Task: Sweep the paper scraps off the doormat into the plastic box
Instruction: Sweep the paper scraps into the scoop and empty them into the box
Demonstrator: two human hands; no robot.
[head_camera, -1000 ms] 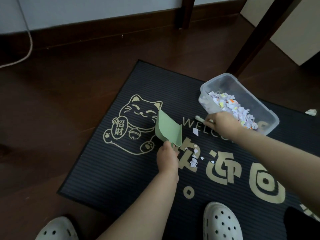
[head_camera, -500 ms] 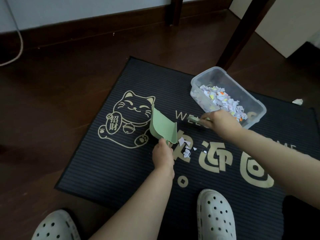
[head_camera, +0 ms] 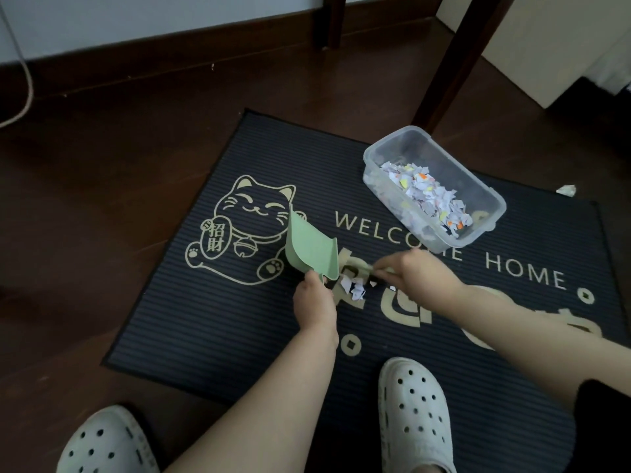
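A dark ribbed doormat (head_camera: 211,312) with a gold cat and "WELCOME HOME" lies on the floor. My left hand (head_camera: 312,303) grips the handle of a pale green dustpan (head_camera: 309,249), tilted up on its edge on the mat. My right hand (head_camera: 421,276) grips a small brush (head_camera: 362,268), blurred, with its head beside the dustpan's mouth. A little heap of white paper scraps (head_camera: 353,287) sits on the mat between the two hands. The clear plastic box (head_camera: 397,148) stands on the mat's far right part, holding several paper scraps (head_camera: 432,196).
Dark wooden floor surrounds the mat. A slanted dark furniture leg (head_camera: 454,63) rises just behind the box, another leg (head_camera: 333,20) stands by the wall. One stray scrap (head_camera: 566,190) lies off the mat at right. My two white clogs (head_camera: 415,409) are at the mat's near edge.
My right hand swept the brush left and toward me, from beside the box down to the dustpan's mouth. The loose scraps are gathered closer to the pan. The left hand kept its grip.
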